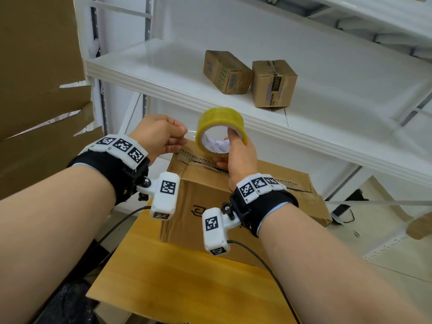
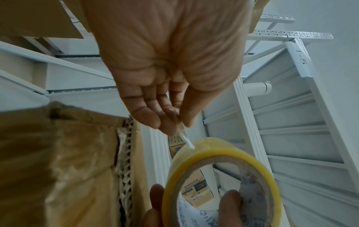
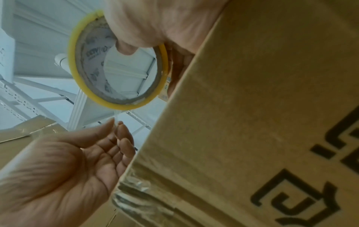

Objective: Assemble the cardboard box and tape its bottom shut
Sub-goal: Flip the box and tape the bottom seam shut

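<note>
Left grip: the left hand (image 1: 161,134) pinches the free end of clear tape (image 2: 184,136) between thumb and fingertips, the other fingers loosely curled.
Tape end: a short stretch runs taut from that pinch rightward to the roll, just above the box's far edge.
Roll: the yellowish translucent roll of packing tape on a printed cardboard core (image 1: 221,128) hangs between the two grips, upright, with its hole facing the person.
Right grip: the right hand (image 1: 236,157) clamps the roll, thumb hooked inside the core and fingers curled round the outside.
Box: the brown corrugated cardboard box with a black printed logo (image 1: 233,202) sits directly below both grips on a yellow wooden bench (image 1: 187,277); its upturned flaps are folded in, with a dark seam gap (image 1: 205,163) just under the right grip, and no fresh tape can be seen across it.
Right of grips: two small brown taped cartons (image 1: 250,78) stand well apart on the white metal shelf (image 1: 140,66) behind.
Risk, tape: the short peeled end could fold onto itself or stick to the fingers if tension slackens.
Risk, seam: the flaps may spring apart, since neither hand presses them, so tape could land skewed or bridge an open gap.
</note>
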Demonstrator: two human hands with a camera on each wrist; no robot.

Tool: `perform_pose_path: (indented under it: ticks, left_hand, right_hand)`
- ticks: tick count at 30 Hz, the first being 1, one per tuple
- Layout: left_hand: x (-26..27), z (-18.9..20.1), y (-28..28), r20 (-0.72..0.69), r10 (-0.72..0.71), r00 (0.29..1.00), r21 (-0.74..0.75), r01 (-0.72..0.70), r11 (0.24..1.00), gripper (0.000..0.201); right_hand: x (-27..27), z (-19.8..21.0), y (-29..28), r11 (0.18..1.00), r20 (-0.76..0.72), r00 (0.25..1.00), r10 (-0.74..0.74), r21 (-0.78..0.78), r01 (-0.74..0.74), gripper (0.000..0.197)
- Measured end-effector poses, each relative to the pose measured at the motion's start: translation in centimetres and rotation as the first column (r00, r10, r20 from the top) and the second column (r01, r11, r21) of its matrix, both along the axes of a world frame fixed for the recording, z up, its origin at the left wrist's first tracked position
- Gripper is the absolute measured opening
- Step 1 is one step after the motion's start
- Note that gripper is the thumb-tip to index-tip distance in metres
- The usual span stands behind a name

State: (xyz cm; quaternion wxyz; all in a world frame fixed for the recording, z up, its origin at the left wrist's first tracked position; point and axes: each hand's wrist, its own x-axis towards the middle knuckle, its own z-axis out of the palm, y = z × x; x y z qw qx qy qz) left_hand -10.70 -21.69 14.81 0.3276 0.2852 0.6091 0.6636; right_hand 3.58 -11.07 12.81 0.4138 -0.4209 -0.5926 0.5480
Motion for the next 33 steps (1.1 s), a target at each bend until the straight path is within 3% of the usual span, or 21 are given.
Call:
perform_pose_path:
  ticks: [2,6,12,21,33]
  left_hand:
    - [-0.1,-0.3,-0.1,-0.028,0.018,0.999,-0.03,-0.019,0.999,0.011]
    - [-0.5,-0.6,-0.5,-0.073,0.048,0.996,-0.061,-0.053,0.997,0.015]
    - [-0.4,-0.7,-0.5,-0.116,0.008,0.993,-0.048,-0.014,0.999,0.01]
    - [0.2,-0.6,-0.1,-0.354,-0.065,0.933,-0.2,-0.008,0.98,0.012]
    - [0.4,-0.6,-0.8,-0.383,-0.056,0.922,-0.205,-0.026,0.979,0.006]
  right_hand:
    - [0.1,0.0,0.0,0.999,0.027,0.999,0.028,0.02,-0.028,0.031]
    - [0.1,-0.1,0.1,0.996,0.043,0.996,0.076,0.045,-0.078,0.037]
    - [0.2,-0.2,0.2,0.995,-0.01,0.998,0.059,0.078,-0.058,0.031]
    - [0.1,0.1,0.2,0.995,-0.029,0.999,0.038,0.09,-0.035,0.017]
    - [-1.6,1.3,-1.5,0.998,-0.059,0.996,0.063,0.017,-0.062,0.015]
